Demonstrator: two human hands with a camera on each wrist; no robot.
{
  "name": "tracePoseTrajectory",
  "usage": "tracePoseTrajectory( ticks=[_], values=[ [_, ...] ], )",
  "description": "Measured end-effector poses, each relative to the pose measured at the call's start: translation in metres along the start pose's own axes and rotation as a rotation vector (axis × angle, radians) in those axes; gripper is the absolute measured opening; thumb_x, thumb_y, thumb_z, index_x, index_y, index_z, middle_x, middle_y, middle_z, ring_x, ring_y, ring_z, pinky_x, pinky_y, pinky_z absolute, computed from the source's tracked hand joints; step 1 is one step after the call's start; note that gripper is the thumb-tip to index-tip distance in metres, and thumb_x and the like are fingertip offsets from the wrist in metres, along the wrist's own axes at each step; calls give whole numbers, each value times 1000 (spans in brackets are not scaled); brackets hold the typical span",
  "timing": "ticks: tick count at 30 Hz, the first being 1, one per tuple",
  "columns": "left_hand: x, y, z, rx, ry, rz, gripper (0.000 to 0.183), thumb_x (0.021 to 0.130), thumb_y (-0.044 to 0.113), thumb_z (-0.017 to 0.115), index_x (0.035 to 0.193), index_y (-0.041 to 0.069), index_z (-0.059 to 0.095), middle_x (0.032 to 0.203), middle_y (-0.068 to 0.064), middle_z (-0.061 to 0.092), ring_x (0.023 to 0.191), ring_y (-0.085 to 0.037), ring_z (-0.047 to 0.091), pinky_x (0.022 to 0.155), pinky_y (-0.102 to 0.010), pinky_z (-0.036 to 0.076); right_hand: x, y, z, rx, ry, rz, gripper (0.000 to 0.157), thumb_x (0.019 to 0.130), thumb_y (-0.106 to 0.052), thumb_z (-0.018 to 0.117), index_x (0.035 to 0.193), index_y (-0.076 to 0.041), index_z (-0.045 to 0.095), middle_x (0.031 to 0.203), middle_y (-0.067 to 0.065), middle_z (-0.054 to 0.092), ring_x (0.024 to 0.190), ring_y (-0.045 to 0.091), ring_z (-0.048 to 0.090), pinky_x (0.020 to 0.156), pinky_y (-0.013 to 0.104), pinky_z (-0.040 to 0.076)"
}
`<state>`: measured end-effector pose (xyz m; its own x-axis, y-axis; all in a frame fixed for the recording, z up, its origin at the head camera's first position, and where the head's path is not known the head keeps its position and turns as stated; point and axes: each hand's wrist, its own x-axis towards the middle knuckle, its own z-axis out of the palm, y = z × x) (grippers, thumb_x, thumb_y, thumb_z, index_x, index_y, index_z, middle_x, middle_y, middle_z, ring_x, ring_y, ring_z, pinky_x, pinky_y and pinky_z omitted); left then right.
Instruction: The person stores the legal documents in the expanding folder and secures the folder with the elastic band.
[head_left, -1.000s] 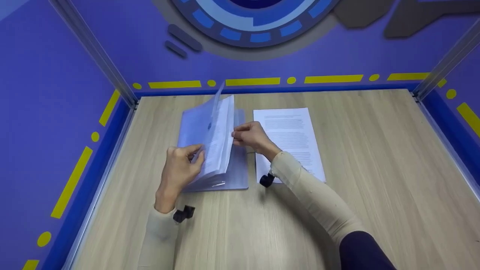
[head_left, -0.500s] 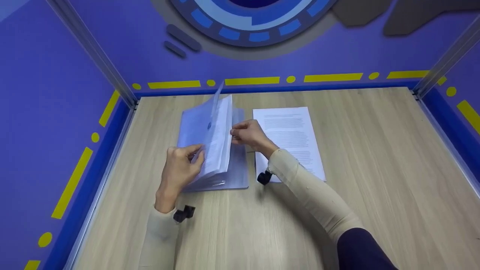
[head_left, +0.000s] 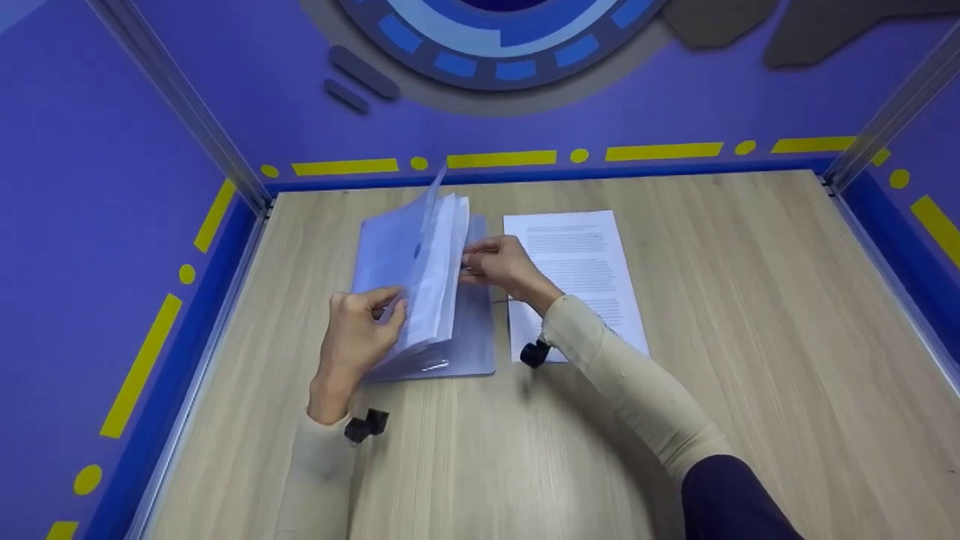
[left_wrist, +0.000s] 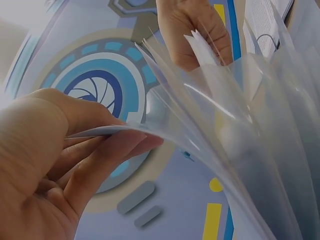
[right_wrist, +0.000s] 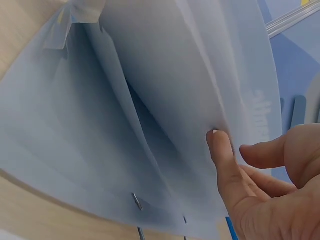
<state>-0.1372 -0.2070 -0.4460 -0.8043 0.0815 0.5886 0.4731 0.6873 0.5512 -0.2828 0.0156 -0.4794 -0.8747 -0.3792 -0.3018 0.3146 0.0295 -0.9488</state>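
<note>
A translucent plastic document folder (head_left: 472,341) lies on the table, its front cover (head_left: 390,259) lifted to the left. Printed sheets of paper (head_left: 439,289) stand tilted inside it. My left hand (head_left: 356,334) pinches the cover's edge between thumb and fingers, as the left wrist view shows with the plastic sheet (left_wrist: 105,130). On the other side, my right hand (head_left: 510,266) holds the free edge of the sheets. In the right wrist view its index finger (right_wrist: 222,152) is against a sheet, the thumb (right_wrist: 262,154) close to the edge.
Right of the folder lies a stack of printed paper (head_left: 574,262), partly under the right forearm. A thin cord (head_left: 500,301) shows between folder and stack. Blue walls (head_left: 525,127) enclose the wooden table (head_left: 750,315) at the back and sides.
The sheets at my right hand have fanned apart slightly, one edge now separate from the others. My right fingers have shifted a little at that edge. The left hand keeps its pinch.
</note>
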Motion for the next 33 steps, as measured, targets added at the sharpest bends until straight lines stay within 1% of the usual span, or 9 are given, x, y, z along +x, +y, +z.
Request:
tracePoseTrajectory(
  ticks=[3,7,12,16,21,23,25,28,33],
  values=[
    [0,-1,1,-15,2,-12,15,85,-9,76,99,-11,81,92,-24,80,76,-32,80,68,-46,65,-5,-1,-7,-1,-7,-7,33,102,0,66,132,13,65,116,25,74,89,21,79,91,37,64],
    [0,-1,1,-28,11,-20,15,85,-9,75,99,-12,81,92,-26,79,77,-34,80,68,-47,66,-13,-3,-19,-10,-13,-30,37,101,0,67,135,14,62,118,24,73,93,22,78,96,40,63],
    [2,0,2,-31,12,-32,15,85,-9,76,99,-12,81,91,-26,79,78,-34,80,69,-47,66,-25,-8,-37,-102,25,-87,34,102,-2,64,134,11,63,118,20,72,97,23,77,92,36,64],
    [3,3,0,-38,10,-64,15,87,-8,76,100,-12,80,92,-27,79,79,-36,81,70,-47,66,-34,-12,-53,-230,74,-139,35,102,-7,66,133,10,65,117,20,72,103,29,76,89,34,64],
    [4,6,-1,-55,14,-122,15,88,-6,76,101,-11,81,94,-26,79,80,-37,81,71,-48,66,-43,-12,-76,-476,107,-185,34,103,-14,69,132,3,69,124,21,72,111,33,73,95,42,62],
    [3,7,-1,-68,17,-154,16,87,-6,77,102,-11,81,95,-26,80,81,-37,81,71,-48,66,-45,-10,-87,-582,119,-194,36,103,-16,69,133,2,69,127,21,72,115,35,72,97,45,61],
    [3,9,0,-77,18,-189,16,88,-5,77,102,-10,81,95,-26,80,81,-37,81,72,-49,66,-47,-7,-99,-659,145,-196,39,102,-17,69,135,3,68,129,22,72,118,37,72,99,48,60],
    [2,11,1,-88,14,-242,16,88,-4,77,103,-10,81,96,-25,80,83,-37,81,73,-49,66,-50,0,-117,-727,195,-191,42,100,-17,71,135,7,66,129,24,71,119,40,71,101,50,59],
    [0,13,3,-97,23,-323,17,88,-2,77,103,-8,82,96,-24,80,85,-37,81,76,-49,66,-60,10,-143,-804,273,-166,49,97,-17,76,136,10,63,132,28,69,120,43,70,101,53,58]
  ],
)
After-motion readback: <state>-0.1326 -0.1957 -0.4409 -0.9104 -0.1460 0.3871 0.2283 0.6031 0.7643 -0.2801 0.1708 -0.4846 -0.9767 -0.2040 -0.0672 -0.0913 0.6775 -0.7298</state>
